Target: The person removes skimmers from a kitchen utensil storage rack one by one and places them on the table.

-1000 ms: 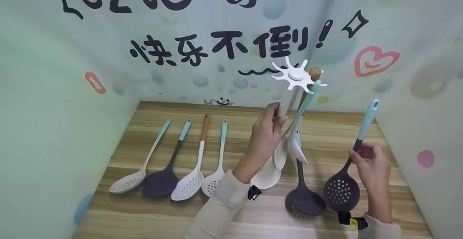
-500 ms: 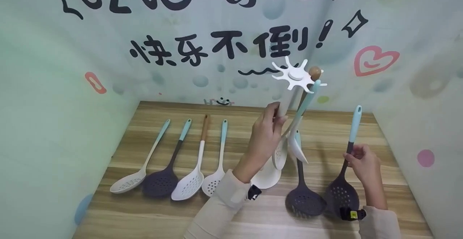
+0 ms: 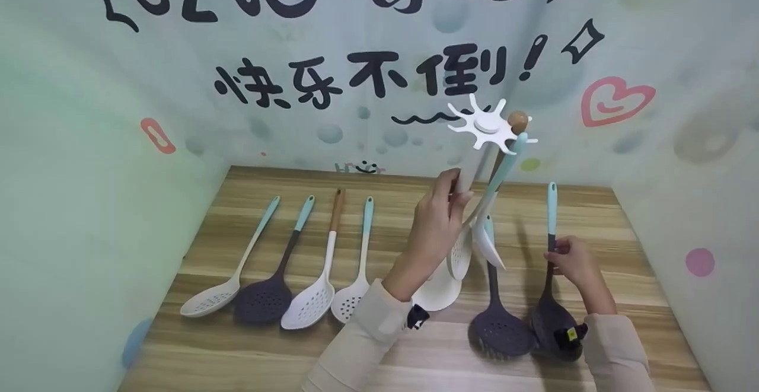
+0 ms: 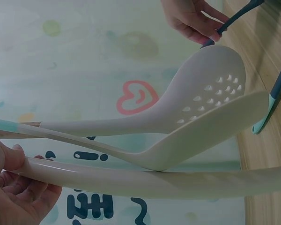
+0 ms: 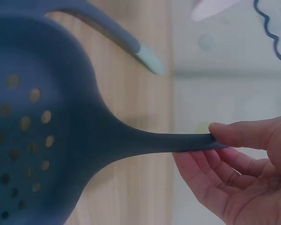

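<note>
My left hand grips the pale pole of a utensil stand, whose white star-shaped top has hooked arms. From it hang a white slotted spoon with a wooden handle and a white turner-like utensil with a teal handle. My right hand pinches the dark shaft of a skimmer between thumb and fingers. Its perforated head is low over the table at right, partly behind the wrist camera, and its light-blue handle end points up. Left of it lies another dark perforated skimmer.
On the left of the wooden table several utensils lie in a row: a white skimmer, a dark skimmer, a white slotted spoon and a small white skimmer. The stand's round base rests mid-table. Printed cloth walls surround the table.
My right hand has moved left with the dark skimmer, which has swung from leaning right to nearly upright, its head now turned more edge-on. The left hand and stand have stayed put.
</note>
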